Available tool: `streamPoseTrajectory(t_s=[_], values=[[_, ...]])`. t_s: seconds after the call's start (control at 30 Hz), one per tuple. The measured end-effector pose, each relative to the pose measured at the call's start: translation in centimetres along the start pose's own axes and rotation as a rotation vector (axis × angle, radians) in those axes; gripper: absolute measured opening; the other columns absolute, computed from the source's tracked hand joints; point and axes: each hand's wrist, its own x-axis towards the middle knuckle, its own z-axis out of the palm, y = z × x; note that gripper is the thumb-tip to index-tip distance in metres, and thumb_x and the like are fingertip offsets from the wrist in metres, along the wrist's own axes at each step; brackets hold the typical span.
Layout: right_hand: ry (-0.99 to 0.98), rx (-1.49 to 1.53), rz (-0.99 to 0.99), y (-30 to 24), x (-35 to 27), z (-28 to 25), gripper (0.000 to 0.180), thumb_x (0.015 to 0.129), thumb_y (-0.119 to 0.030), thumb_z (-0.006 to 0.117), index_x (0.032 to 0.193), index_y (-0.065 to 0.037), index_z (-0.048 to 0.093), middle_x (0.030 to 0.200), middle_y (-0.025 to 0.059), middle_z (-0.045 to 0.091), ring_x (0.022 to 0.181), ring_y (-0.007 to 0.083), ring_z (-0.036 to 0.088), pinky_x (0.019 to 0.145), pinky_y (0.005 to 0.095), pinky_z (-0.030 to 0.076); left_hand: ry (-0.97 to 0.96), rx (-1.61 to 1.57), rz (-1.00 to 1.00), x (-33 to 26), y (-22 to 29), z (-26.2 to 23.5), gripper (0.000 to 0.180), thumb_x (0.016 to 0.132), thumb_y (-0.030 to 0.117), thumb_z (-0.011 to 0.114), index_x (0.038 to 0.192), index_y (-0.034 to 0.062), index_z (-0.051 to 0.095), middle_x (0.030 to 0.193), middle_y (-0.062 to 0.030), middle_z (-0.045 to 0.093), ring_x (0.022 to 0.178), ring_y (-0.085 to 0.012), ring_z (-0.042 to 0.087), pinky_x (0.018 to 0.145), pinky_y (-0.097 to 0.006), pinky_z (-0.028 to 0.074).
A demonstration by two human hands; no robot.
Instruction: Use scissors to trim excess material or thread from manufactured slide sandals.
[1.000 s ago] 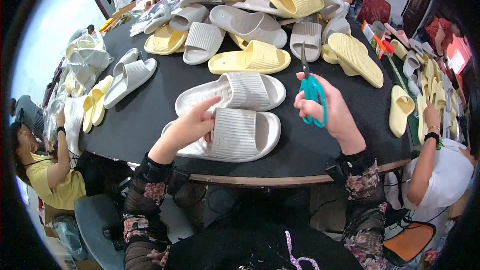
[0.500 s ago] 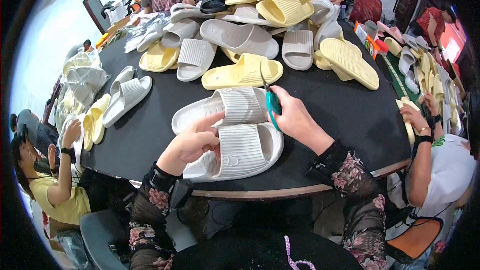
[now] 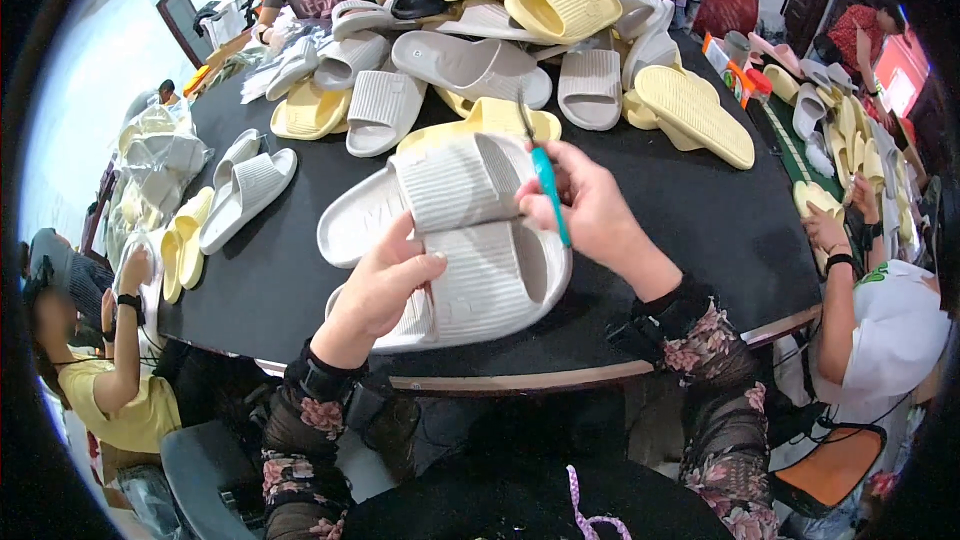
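Two pale grey slippers with ribbed straps lie side by side before me, the farther slipper (image 3: 455,180) and the nearer slipper (image 3: 480,285). My left hand (image 3: 375,285) is closed round the inner strap edges where the two meet, fingers tucked partly out of sight. Teal-handled scissors (image 3: 547,190) are in my right hand (image 3: 590,205), blades pointing away from me. That hand's fingertips are at the farther slipper's right edge; whether they grip it too I cannot tell. Just behind, partly covered, lies a yellow slipper (image 3: 520,120).
A heap of grey and yellow slippers (image 3: 480,65) covers the far side of the black table (image 3: 670,220). On the left are a grey pair (image 3: 250,195), a yellow pair (image 3: 185,245) and bagged slippers (image 3: 160,155). Other people work on both sides and across the table.
The grey pair has shifted slightly away from me and tilted, now overlapping the yellow slipper behind. My left hand has gone from a pointing finger to a grip; the scissors have turned more upright.
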Motion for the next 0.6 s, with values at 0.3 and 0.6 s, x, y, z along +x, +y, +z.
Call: streamPoseTrajectory(t_s=[0.3, 0.6], values=[[-0.035, 0.123, -0.010, -0.7, -2.1, -1.6, 0.049, 0.081, -0.015, 0.062, 0.123, 0.002, 0.044, 0.081, 0.0025, 0.054, 0.064, 0.0059, 0.052, 0.056, 0.0190, 0.044, 0.271, 0.082, 0.412, 2.9, 2.5, 1.2, 0.055, 0.080, 0.000, 0.048, 0.131, -0.0056, 0.031, 0.118, -0.0188, 0.052, 0.105, -0.0213, 0.053, 0.090, -0.031, 0.042], [-0.063, -0.400, -0.148, 0.9, -2.3, -1.2, 0.050, 0.077, -0.005, 0.065, 0.122, -0.001, 0.043, 0.087, 0.0111, 0.058, 0.075, 0.0181, 0.058, 0.069, 0.0318, 0.049, 0.435, 0.260, 0.651, 5.2, 0.1, -0.2, 0.056, 0.078, -0.001, 0.046, 0.132, -0.0058, 0.032, 0.117, -0.0174, 0.053, 0.093, -0.0179, 0.058, 0.080, -0.028, 0.047]])
